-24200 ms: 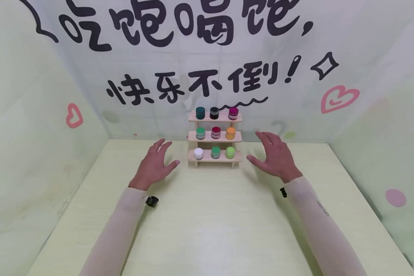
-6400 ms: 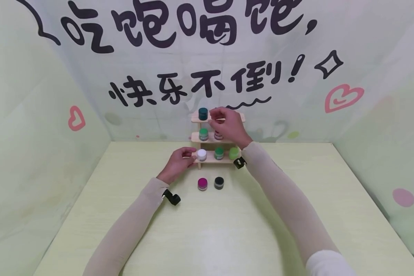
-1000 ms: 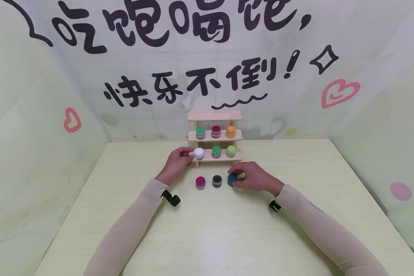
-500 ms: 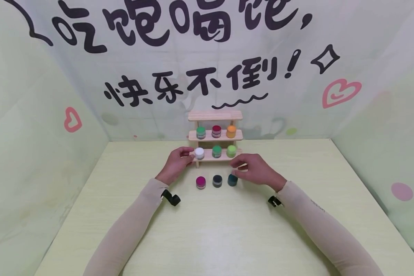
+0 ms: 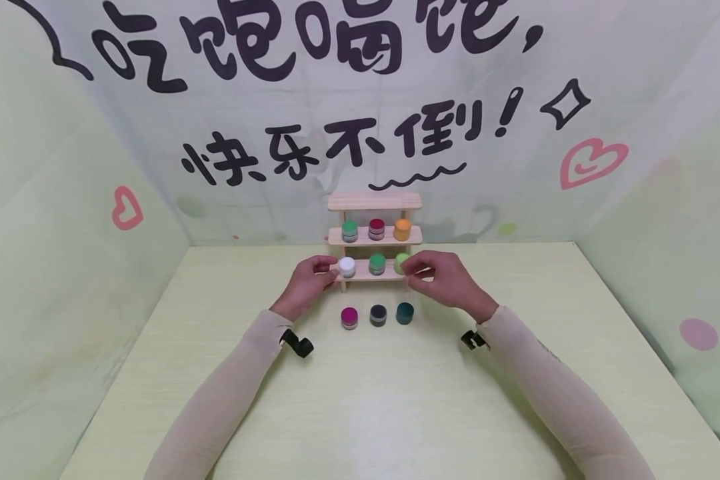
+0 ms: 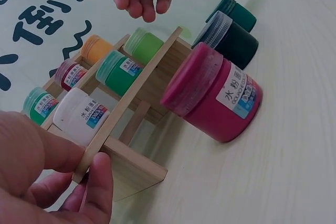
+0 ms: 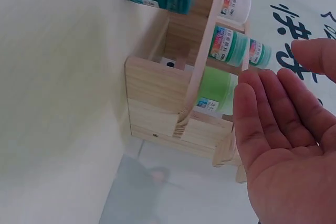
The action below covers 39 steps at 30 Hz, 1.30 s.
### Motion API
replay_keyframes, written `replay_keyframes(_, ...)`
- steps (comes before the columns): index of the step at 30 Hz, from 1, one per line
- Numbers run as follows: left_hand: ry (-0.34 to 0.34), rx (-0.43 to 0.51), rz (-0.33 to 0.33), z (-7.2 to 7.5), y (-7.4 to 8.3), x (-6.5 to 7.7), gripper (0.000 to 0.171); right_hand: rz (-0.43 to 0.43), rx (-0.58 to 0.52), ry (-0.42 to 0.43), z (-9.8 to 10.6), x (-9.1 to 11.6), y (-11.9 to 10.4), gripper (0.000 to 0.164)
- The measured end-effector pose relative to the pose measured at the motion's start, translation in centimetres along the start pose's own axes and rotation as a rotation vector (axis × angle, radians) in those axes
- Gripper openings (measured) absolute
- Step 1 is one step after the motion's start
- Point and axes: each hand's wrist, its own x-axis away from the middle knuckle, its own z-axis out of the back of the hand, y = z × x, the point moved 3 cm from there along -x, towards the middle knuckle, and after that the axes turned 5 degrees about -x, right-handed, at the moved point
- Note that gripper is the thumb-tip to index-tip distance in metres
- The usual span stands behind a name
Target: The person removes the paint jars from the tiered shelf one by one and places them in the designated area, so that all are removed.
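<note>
My left hand point(image 5: 303, 288) pinches the left end of the lowest tier of a three-tier wooden display rack point(image 5: 375, 202), beside a white paint jar point(image 5: 347, 267). Straight fingers of my right hand point(image 7: 291, 135) hover by a light green paint jar point(image 7: 215, 90) at that tier's other end, holding nothing. A green jar point(image 5: 377, 265) stands between these two. Green point(image 5: 350, 231), dark red point(image 5: 376, 229) and orange point(image 5: 403, 229) jars fill the middle tier; the top one is bare. On the table before the rack, magenta point(image 5: 349, 318), black point(image 5: 378, 315) and teal point(image 5: 405, 313) jars form a row.
The pale table point(image 5: 360, 400) stretches out in front of the jar row. Behind the rack hangs a white cloth backdrop point(image 5: 300, 213) with black lettering, and similar cloth walls point(image 5: 48, 267) flank both sides.
Three jars have moved from the top tier to the table since the first frame. Within the last second my right hand let go of the teal jar and rose to the light green one.
</note>
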Motion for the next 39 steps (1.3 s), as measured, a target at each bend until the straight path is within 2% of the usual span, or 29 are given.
replay_keyframes(12, 0.004, -0.009, -0.01, 0.0, 0.0, 0.1, 0.034, -0.053, -0.052, 0.109, 1.2, -1.7, 0.2, 0.026)
replay_keyframes(18, 0.008, -0.016, -0.008, 0.0, 0.1, 0.2, 0.034, -0.048, -0.073, 0.187, 1.8, -2.6, 0.4, 0.024)
replay_keyframes(30, -0.001, -0.017, -0.016, 0.0, 0.1, 0.1, 0.035, -0.102, -0.062, 0.308, 2.6, -4.6, 1.4, 0.035)
replay_keyframes(35, -0.003, -0.022, -0.016, 0.0, 0.0, 0.0, 0.035, -0.106, -0.1, 0.324, 2.3, -5.4, 1.7, 0.036)
replay_keyframes(39, -0.004, -0.026, -0.019, 0.1, -0.1, -0.1, 0.035, -0.086, -0.088, 0.315, 2.1, -6.0, 1.6, 0.038)
